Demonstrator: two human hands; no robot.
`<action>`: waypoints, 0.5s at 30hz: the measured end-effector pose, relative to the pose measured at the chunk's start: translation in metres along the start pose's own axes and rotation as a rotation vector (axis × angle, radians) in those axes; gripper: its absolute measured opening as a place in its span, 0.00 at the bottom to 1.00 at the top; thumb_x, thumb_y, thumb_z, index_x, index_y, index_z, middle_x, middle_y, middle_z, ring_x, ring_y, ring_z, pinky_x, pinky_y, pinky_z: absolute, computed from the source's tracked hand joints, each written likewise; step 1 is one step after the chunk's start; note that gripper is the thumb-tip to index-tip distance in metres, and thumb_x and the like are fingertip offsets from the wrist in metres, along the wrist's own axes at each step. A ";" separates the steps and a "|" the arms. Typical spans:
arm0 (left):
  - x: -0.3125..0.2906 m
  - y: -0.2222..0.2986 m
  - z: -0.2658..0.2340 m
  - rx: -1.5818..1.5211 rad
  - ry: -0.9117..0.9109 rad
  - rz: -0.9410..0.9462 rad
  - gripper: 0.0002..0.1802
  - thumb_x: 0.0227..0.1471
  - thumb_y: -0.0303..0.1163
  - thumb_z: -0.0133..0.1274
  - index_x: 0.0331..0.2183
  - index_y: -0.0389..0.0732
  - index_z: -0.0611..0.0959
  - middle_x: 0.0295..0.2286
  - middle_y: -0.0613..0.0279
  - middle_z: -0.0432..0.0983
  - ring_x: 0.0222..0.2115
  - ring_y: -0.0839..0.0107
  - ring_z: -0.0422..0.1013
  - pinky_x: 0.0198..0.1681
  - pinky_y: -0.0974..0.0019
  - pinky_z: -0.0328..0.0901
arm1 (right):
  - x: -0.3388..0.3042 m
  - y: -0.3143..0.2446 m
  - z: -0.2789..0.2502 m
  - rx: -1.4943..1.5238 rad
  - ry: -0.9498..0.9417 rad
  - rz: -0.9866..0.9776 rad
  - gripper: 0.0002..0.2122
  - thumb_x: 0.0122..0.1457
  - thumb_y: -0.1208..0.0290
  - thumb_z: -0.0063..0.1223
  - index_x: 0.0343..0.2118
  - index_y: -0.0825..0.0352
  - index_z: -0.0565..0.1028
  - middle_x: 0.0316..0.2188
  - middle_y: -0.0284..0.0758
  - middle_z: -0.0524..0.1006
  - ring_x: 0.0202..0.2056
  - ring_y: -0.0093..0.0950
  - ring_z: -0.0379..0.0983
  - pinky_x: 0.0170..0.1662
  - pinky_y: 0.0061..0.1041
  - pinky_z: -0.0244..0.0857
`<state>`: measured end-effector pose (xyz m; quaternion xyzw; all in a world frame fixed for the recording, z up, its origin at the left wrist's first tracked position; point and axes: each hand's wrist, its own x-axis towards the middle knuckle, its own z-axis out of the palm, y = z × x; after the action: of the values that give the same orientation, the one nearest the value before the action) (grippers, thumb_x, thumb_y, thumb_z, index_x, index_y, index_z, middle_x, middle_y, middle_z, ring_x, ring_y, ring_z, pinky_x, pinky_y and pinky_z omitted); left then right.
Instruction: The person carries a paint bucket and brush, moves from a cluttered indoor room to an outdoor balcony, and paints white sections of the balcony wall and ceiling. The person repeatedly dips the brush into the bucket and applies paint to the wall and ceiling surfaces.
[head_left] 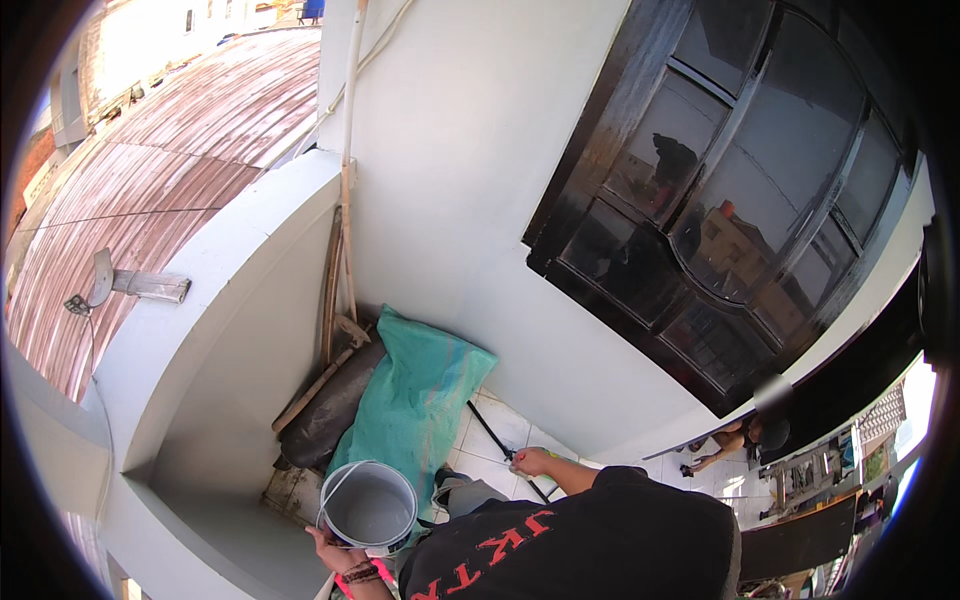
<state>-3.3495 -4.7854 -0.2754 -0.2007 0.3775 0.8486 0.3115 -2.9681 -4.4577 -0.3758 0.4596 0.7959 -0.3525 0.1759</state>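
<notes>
The left hand (342, 558) grasps the grey bucket (392, 483) at its near rim, in front of the green woven sack (430, 375); whether bucket and sack touch is unclear. The right hand (537, 461) appears wrapped around a slim black rod (488, 427). With 1 hand on the rim, uneven weight could tip the bucket; the rod could snag the sack's edge if swung sideways.

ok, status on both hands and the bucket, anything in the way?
Left hand gripping grey bucket, mouth up. Right hand at black rod. Green sack lies alongside, possible obstruction.
</notes>
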 end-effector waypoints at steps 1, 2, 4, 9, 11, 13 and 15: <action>0.001 -0.003 0.000 0.006 -0.004 -0.004 0.37 0.60 0.57 0.42 0.43 0.25 0.78 0.42 0.47 0.77 0.45 0.57 0.72 0.52 0.57 0.64 | 0.003 0.002 -0.004 -0.036 0.021 -0.093 0.14 0.49 0.58 0.53 0.31 0.61 0.82 0.28 0.41 0.80 0.32 0.37 0.78 0.37 0.34 0.70; 0.000 -0.006 0.006 0.012 0.006 -0.001 0.38 0.59 0.58 0.41 0.43 0.25 0.78 0.42 0.47 0.76 0.46 0.57 0.71 0.52 0.58 0.64 | 0.000 0.000 -0.009 0.058 0.036 0.023 0.15 0.50 0.56 0.52 0.31 0.62 0.81 0.28 0.41 0.80 0.31 0.38 0.78 0.37 0.34 0.70; 0.007 -0.016 0.008 0.002 0.015 0.015 0.38 0.60 0.57 0.40 0.42 0.26 0.79 0.40 0.49 0.78 0.44 0.58 0.73 0.51 0.58 0.65 | -0.016 -0.007 -0.021 0.141 0.018 0.178 0.15 0.52 0.56 0.53 0.32 0.63 0.80 0.28 0.42 0.79 0.29 0.36 0.77 0.34 0.33 0.70; -0.014 -0.009 0.045 -0.102 0.235 0.080 0.23 0.58 0.44 0.53 0.31 0.29 0.79 0.30 0.52 0.79 0.30 0.65 0.75 0.37 0.62 0.71 | -0.020 -0.008 -0.022 0.347 -0.056 0.320 0.07 0.51 0.71 0.57 0.34 0.61 0.78 0.28 0.31 0.78 0.29 0.25 0.75 0.27 0.29 0.71; -0.012 -0.009 0.036 -0.150 0.229 0.069 0.22 0.57 0.43 0.54 0.31 0.29 0.76 0.30 0.49 0.79 0.30 0.64 0.76 0.36 0.61 0.72 | -0.016 -0.002 -0.017 0.363 -0.092 0.313 0.06 0.52 0.72 0.56 0.34 0.62 0.77 0.29 0.32 0.78 0.30 0.26 0.75 0.28 0.29 0.71; -0.016 -0.008 0.035 -0.141 0.269 0.085 0.23 0.57 0.43 0.54 0.32 0.28 0.75 0.30 0.48 0.78 0.30 0.63 0.76 0.36 0.61 0.72 | -0.020 -0.006 -0.019 0.336 -0.090 0.328 0.06 0.52 0.73 0.56 0.33 0.63 0.77 0.28 0.32 0.77 0.30 0.26 0.75 0.28 0.28 0.71; -0.018 -0.008 0.031 -0.140 0.277 0.099 0.24 0.57 0.44 0.55 0.33 0.27 0.74 0.30 0.47 0.78 0.30 0.63 0.76 0.36 0.61 0.72 | -0.022 -0.007 -0.018 0.353 -0.078 0.332 0.06 0.52 0.73 0.56 0.33 0.64 0.77 0.27 0.32 0.77 0.28 0.26 0.74 0.26 0.28 0.70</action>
<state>-3.3344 -4.7642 -0.2492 -0.3182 0.3661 0.8514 0.1997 -2.9618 -4.4602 -0.3472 0.5939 0.6281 -0.4697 0.1792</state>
